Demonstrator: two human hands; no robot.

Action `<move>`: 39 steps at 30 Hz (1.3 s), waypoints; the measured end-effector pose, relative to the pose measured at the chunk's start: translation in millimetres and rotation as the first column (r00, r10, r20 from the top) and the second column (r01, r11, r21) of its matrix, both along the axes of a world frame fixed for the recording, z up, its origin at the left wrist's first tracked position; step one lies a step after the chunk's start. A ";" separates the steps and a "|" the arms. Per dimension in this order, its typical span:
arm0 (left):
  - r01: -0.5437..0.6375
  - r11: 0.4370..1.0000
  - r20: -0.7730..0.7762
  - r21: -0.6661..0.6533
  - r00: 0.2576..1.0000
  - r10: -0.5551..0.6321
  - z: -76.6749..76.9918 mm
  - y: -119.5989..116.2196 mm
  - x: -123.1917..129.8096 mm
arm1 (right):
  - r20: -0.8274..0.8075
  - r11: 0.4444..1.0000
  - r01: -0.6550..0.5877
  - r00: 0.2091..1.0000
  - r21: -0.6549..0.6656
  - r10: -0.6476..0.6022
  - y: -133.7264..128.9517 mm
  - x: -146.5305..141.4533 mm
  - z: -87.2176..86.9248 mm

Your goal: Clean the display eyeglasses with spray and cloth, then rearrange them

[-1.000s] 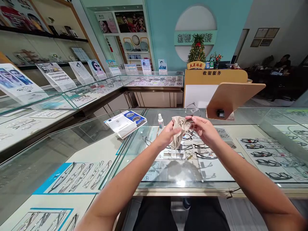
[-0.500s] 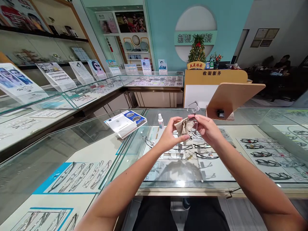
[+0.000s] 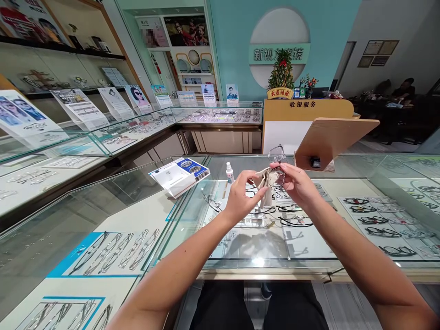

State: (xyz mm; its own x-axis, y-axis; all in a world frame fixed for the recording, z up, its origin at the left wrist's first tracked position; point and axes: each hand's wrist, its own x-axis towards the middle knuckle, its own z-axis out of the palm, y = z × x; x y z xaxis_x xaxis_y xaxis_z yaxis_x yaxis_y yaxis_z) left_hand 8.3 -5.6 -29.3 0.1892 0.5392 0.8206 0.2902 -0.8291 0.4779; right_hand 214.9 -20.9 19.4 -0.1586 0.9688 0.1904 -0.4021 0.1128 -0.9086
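Note:
Above the glass counter, my left hand is closed on a beige cloth, pinching it between thumb and fingers. Part of the cloth hangs down below the fingers. A pair of eyeglasses with a thin frame is gripped in my right hand. It is held tilted, one lens up and the other low beside the cloth. The cloth lies against the lower lens; my fingers hide some of the contact. A small white bottle stands left of my hands on the glass.
An open white-and-blue card holder lies on the counter at left. A wood-backed tilted mirror or stand rises on the right. Several spectacle frames lie under the glass. Further back are a cashier desk and a seated person.
My left hand has shifted slightly, its fingers bending more, and the cloth now hangs lower. The eyeglasses in my right hand have tilted a little.

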 end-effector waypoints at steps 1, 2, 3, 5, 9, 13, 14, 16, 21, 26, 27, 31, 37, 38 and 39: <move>-0.021 0.999 -0.006 -0.026 1.000 0.021 3.0 -1.3 -0.4 | 0.004 1.000 -0.007 1.000 -0.002 0.007 0.0 0.5 0.1; -0.035 0.998 -0.010 -0.059 0.999 0.035 5.7 -2.4 -0.9 | 0.010 1.000 -0.011 1.000 -0.004 0.011 0.1 1.2 0.1; -0.041 0.995 -0.012 -0.091 0.999 0.040 8.2 -3.2 -1.4 | 0.017 1.000 -0.011 1.000 -0.004 0.011 0.4 2.0 0.1; -0.030 0.990 -0.013 -0.135 1.000 0.029 12.2 -3.6 -2.6 | 0.033 1.000 -0.004 0.999 -0.002 0.004 1.4 3.6 0.1; 0.045 0.981 0.067 -0.189 0.997 -0.033 16.6 -0.6 -5.4 | 0.097 1.000 -0.005 0.995 0.019 0.003 3.8 6.5 0.8; 0.140 0.959 0.131 -0.246 0.985 -0.111 20.7 2.6 -8.2 | 0.164 0.997 -0.059 0.985 0.046 0.051 5.1 9.4 2.1; 0.147 0.958 0.123 -0.246 0.985 -0.119 22.3 3.1 -9.1 | 0.176 0.996 -0.071 0.983 0.050 0.061 5.3 10.2 2.4; 0.155 0.961 0.094 -0.229 0.986 -0.136 25.8 4.0 -11.6 | 0.198 0.995 -0.085 0.977 0.046 0.074 5.5 12.0 3.2; 0.190 0.958 0.041 -0.216 0.982 -0.185 33.3 6.5 -18.9 | 0.260 0.995 -0.089 0.963 0.036 0.076 5.4 15.3 6.3; 0.161 0.951 0.004 -0.265 0.986 -0.166 36.7 8.4 -23.4 | 0.305 0.995 -0.086 0.950 0.043 0.069 5.0 16.5 7.4; 0.154 0.948 -0.016 -0.277 0.986 -0.165 37.2 8.6 -24.1 | 0.318 0.995 -0.091 0.945 0.046 0.072 5.1 16.9 6.9; 0.127 0.937 -0.115 -0.325 0.978 -0.173 40.1 8.8 -27.6 | 0.370 0.993 -0.107 0.925 0.045 0.083 6.4 18.8 3.9; 0.154 0.930 -0.124 -0.333 0.971 -0.205 43.8 9.5 -31.3 | 0.412 0.991 -0.132 0.905 0.027 0.109 7.5 21.1 1.9; 0.147 0.927 -0.127 -0.344 0.971 -0.201 43.8 9.6 -31.6 | 0.423 0.991 -0.132 0.899 0.021 0.111 7.7 21.4 1.6; 0.140 0.925 -0.130 -0.352 0.972 -0.197 43.7 9.8 -31.7 | 0.435 0.991 -0.131 0.894 0.016 0.111 7.8 21.7 1.4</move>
State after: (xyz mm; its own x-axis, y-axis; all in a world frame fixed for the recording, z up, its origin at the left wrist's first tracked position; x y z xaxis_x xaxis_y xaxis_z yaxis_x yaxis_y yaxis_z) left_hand -23.5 4.1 14.4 0.4150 0.7279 0.5458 0.2567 -0.6693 0.6973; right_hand 236.5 -13.1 20.7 -0.3505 0.9291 0.1182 0.0159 0.1321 -0.9911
